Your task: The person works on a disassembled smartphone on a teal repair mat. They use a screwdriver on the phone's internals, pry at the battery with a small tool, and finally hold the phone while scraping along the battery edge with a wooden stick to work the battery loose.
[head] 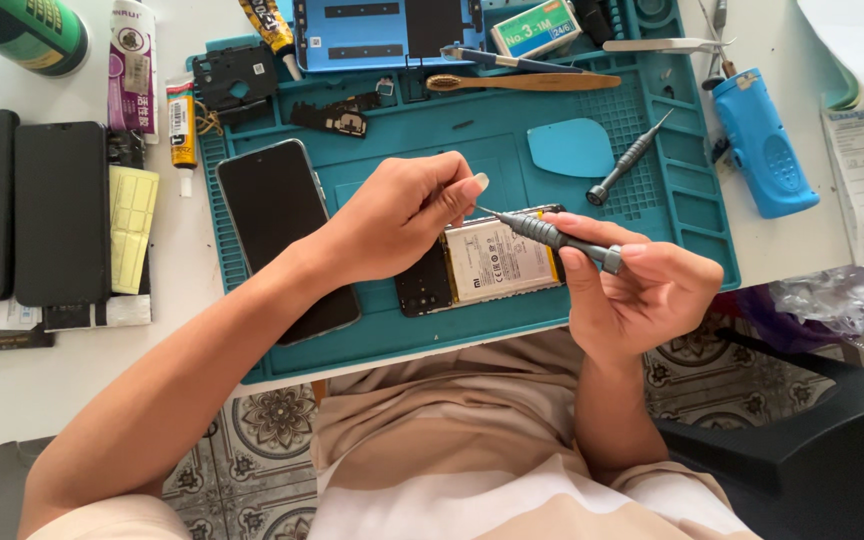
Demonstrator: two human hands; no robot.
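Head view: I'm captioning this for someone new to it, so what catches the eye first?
Mid-frame, the right hand holds a grey screwdriver, its tip at the left hand fingertips, over an opened phone showing its battery. They sit on a teal work mat; a blue tool lies right.

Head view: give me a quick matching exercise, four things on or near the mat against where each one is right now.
Things:
1. grey screwdriver
2. opened phone
3. black-screened phone
4. blue teardrop pick

Places:
A. lying on the teal mat, left of the left hand
B. on the mat above the right hand, beside a second screwdriver
C. held in the right hand, tip at the left fingertips
D. on the mat under both hands, battery showing

Pairs: 1-C, 2-D, 3-A, 4-B
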